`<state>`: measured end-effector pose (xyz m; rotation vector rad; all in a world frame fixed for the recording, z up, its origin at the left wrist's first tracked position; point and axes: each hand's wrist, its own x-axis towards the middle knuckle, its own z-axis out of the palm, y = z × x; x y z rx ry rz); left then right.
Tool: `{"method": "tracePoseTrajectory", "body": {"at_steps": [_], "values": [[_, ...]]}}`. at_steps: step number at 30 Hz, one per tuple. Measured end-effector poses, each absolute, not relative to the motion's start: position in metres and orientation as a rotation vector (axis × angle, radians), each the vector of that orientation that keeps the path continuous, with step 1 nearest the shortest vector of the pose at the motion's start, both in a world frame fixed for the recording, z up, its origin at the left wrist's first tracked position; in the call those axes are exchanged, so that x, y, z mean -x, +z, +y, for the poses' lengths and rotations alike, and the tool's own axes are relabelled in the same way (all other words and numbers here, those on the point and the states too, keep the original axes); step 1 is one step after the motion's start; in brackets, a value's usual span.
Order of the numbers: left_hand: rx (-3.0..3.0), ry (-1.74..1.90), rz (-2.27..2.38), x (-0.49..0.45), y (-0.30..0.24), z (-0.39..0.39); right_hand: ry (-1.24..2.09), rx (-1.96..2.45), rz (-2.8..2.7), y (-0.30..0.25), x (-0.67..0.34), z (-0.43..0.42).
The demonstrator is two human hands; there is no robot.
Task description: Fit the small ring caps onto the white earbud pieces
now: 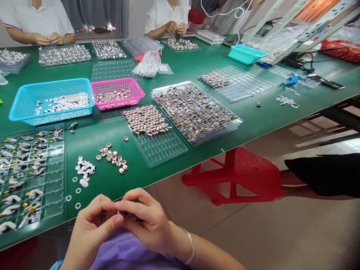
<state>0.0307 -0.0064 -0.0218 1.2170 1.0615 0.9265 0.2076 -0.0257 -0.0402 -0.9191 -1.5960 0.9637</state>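
My left hand [91, 227] and my right hand [146, 217] meet just off the front edge of the green table [197, 56], over my lap in purple cloth. Both are closed in a pinch around a small dark metal part [128, 214], mostly hidden by the fingers. A silver bangle [191, 245] sits on my right wrist. Nearest on the table are a loose group of small metal caps [112, 155] and a little heap of white rings [84, 170].
A clear compartment tray [30, 176] with fitted parts lies at the left. Behind stand a blue basket [52, 99], a pink basket [118, 93] and clear trays of parts [194, 110]. A red stool [239, 174] stands under the table. Two other people work opposite.
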Motion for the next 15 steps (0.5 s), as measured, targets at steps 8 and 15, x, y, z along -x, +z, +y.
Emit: {"method": "tracePoseTrajectory", "body": {"at_steps": [8,15], "values": [[-1.813,1.181,1.137,-0.028,-0.018,-0.015,1.385,0.846,-1.130,-0.039,-0.207,-0.019],[-2.337,1.332,1.016,-0.023,-0.014,-0.018,1.894,0.729,-0.510,-0.047,-0.200,-0.013]]}}
